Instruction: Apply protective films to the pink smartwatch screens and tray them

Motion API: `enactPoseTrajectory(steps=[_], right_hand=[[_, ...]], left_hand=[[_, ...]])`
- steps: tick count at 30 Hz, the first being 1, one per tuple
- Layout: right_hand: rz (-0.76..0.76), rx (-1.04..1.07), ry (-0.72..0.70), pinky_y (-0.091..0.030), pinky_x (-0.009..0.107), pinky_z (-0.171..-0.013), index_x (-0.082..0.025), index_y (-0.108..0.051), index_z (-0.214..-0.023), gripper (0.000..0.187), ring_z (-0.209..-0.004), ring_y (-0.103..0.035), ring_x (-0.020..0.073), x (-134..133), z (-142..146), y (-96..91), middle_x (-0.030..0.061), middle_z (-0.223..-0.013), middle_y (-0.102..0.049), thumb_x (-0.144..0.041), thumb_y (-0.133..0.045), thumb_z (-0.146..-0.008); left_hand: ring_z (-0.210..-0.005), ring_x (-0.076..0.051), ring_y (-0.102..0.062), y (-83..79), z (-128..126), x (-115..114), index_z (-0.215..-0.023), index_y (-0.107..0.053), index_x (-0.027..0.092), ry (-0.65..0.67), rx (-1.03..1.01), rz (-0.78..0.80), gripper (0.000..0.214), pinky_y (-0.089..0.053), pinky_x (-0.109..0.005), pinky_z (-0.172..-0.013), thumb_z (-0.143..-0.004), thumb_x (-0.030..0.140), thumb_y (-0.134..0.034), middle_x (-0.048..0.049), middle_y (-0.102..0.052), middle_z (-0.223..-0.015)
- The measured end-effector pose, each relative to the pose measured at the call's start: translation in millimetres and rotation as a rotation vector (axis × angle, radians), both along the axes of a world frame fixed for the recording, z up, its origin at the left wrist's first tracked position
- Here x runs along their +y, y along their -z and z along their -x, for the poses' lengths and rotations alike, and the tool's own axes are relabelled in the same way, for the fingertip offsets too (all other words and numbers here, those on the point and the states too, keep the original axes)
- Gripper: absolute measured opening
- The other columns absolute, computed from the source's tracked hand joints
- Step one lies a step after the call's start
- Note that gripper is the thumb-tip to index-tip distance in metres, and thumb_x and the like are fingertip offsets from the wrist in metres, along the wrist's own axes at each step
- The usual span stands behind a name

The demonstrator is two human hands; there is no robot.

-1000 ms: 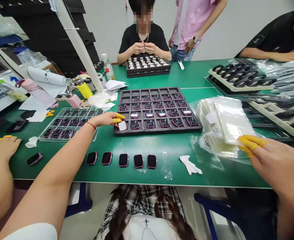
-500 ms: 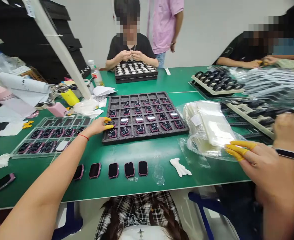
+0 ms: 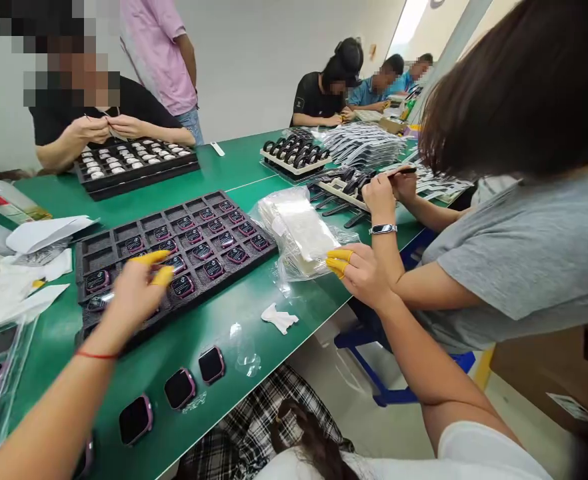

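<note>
A glossy green tabletop [image 3: 214,177] slants across the scene, its near edge falling away over a pale floor. At left lies a dark grey foam tray [image 3: 97,243] with square compartments, many holding black-faced watches [image 3: 214,269] in purple-pink cases. The left hand [image 3: 137,290], with yellow finger covers, is over its near side, thumb and forefinger parted beside one watch; whether they grasp it, I cannot tell. The right hand [image 3: 364,277] has its yellow-covered fingers bent at the near corner of a stack of clear plastic bags [image 3: 301,230], to the right of the tray; I cannot tell whether they pinch it.

Near the table edge sit loose watches [image 3: 179,389] of the same kind, with clear plastic scraps [image 3: 248,363] and a crumpled white tissue [image 3: 280,319] to their right. White papers [image 3: 19,287] clutter the far left.

On the far side, a person in black [image 3: 109,127] works behind a black tray of white rounded pieces [image 3: 144,180]; a person in a pink shirt [image 3: 159,53] stands against the plain pale wall [image 3: 254,60]. At right, a person in a grey T-shirt [image 3: 539,247] leans in, with a blue stool [image 3: 389,397] and a brown cardboard box [image 3: 539,380] below
</note>
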State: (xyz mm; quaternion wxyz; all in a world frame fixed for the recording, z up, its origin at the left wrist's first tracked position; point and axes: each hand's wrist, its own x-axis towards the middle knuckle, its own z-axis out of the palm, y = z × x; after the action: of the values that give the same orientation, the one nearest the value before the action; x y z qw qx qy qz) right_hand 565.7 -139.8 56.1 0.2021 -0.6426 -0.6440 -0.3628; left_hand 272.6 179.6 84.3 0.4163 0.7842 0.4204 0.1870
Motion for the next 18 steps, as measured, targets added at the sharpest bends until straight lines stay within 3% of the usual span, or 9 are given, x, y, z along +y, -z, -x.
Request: enactPoseTrajectory(steps=[2,4,7,12,18], right_hand=[[-0.02,0.013,-0.01,-0.05,0.041,-0.089,-0.021,-0.069,-0.089,0.018,-0.101,-0.063,0.0215,-0.6,2.1,0.3,0.0061,-0.095,-0.073,-0.009,-0.055,-0.089],[-0.038,0.019,-0.029,-0.051,0.041,-0.088,-0.021,-0.069,-0.093,0.02,-0.102,-0.063,0.0216,-4.0,5.4,1.3,0.006,-0.097,-0.073,-0.008,-0.056,-0.088],[-0.055,-0.004,-0.067,-0.052,0.04,-0.09,-0.021,-0.069,-0.095,0.021,-0.104,-0.064,0.0205,-18.3,15.3,3.4,0.0058,-0.099,-0.074,-0.006,-0.058,-0.087],[-0.056,-0.049,-0.113,-0.054,0.038,-0.094,-0.023,-0.07,-0.09,0.023,-0.107,-0.066,0.0178,-66.3,51.2,4.7,0.0043,-0.097,-0.075,-0.006,-0.054,-0.089],[-0.062,-0.112,-0.108,-0.059,0.033,-0.087,-0.022,-0.066,-0.07,0.029,-0.102,-0.068,0.0167,-112.6,89.0,-1.0,0.0048,-0.086,-0.075,-0.006,-0.051,-0.088]], left_hand=[[-0.12,-0.035,-0.059,8.3,-52.9,-57.2,-0.114,-0.06,0.023,0.192,-0.109,0.262,0.045,-0.046,-0.051,-0.103,-0.075,0.045,-0.069,-0.0112,-0.068,-0.123],[-0.102,-0.03,-0.07,17.9,-103.5,-107.6,-0.112,-0.062,0.02,0.347,-0.18,0.569,0.039,-0.056,-0.045,-0.089,-0.083,0.046,-0.067,-0.0173,-0.072,-0.111],[-0.092,-0.024,-0.073,23.9,-161.6,-151.5,-0.108,-0.064,0.015,0.444,-0.283,0.898,0.034,-0.058,-0.039,-0.085,-0.095,0.045,-0.057,-0.018,-0.072,-0.106],[-0.098,-0.021,-0.067,18.8,-203.6,-155.7,-0.119,-0.061,0.014,0.4,-0.454,1.162,0.032,-0.057,-0.042,-0.085,-0.097,0.038,-0.057,-0.0095,-0.066,-0.115],[-0.102,-0.022,-0.065,22.7,-219.3,-154.4,-0.124,-0.058,0.015,0.256,-0.566,1.25,0.033,-0.057,-0.042,-0.086,-0.095,0.032,-0.061,-0.01,-0.062,-0.122]])
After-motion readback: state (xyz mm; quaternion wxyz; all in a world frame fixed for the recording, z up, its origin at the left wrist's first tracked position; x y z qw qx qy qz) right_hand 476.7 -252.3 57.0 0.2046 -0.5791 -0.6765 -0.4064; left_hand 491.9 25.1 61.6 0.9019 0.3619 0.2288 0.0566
